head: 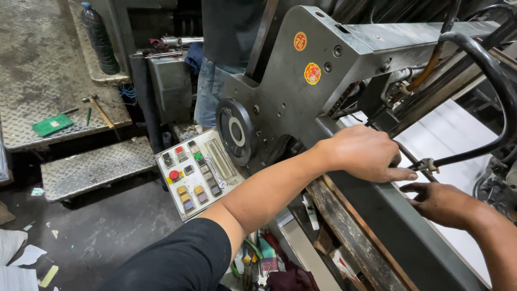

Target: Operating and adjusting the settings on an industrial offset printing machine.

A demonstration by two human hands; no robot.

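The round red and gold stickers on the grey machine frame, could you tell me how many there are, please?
2. One round sticker sits near the top edge of the machine frame; the second sticker sits just below and right of it. Others may be hidden elsewhere.

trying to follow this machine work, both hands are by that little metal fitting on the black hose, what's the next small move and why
Probably pinch the metal fitting with the left hand, whose fingertips already touch it, while the right hand comes up to steady the black hose. The right hand sits just below, open, holding nothing.

Black short sleeve (177, 258), seemingly T-shirt; forearms bare.
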